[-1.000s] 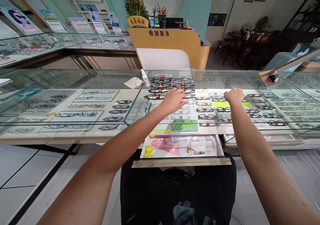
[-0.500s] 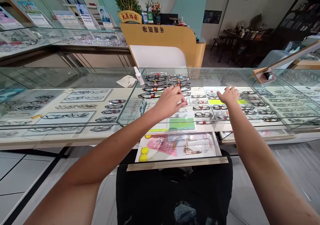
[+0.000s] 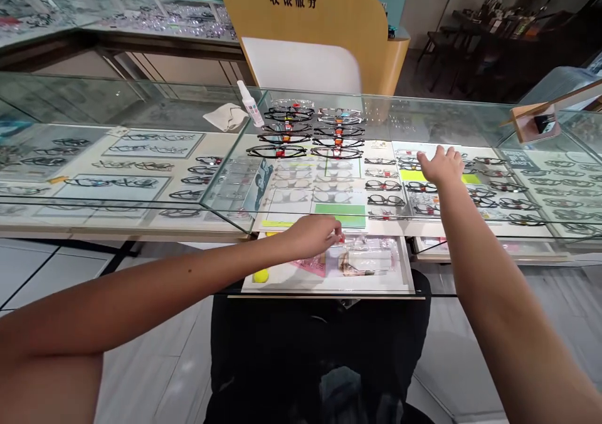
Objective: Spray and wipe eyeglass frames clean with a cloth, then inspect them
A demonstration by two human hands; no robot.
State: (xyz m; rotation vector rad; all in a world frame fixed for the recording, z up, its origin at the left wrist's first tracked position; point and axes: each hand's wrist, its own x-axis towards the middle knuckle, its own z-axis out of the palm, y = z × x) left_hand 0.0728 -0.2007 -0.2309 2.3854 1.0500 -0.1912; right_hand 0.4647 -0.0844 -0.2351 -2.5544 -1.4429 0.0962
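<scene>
My left hand [image 3: 316,234] is over the front edge of the glass counter, above an open drawer [image 3: 291,284]. Its fingers are curled together at a small red thing whose shape I cannot make out. My right hand [image 3: 441,164] rests on the glass top [image 3: 404,120] with its fingers spread, above a yellow-green strip [image 3: 412,175] and eyeglasses inside the case. Two columns of dark-framed eyeglasses [image 3: 285,138] [image 3: 337,142] stand on the glass, beyond my left hand. Plastic packets [image 3: 369,261] and a pink packet [image 3: 313,265] lie in the drawer.
A white spray bottle [image 3: 251,104] and a pale cloth [image 3: 226,117] are on the glass at the left of the eyeglasses. A wooden holder [image 3: 535,123] stands at the right. Behind the counter is a wooden cashier desk [image 3: 324,19].
My left hand has moved from the near end of the eyeglasses columns back toward me, over the drawer. The view has tilted down. My right hand still rests on the glass.
</scene>
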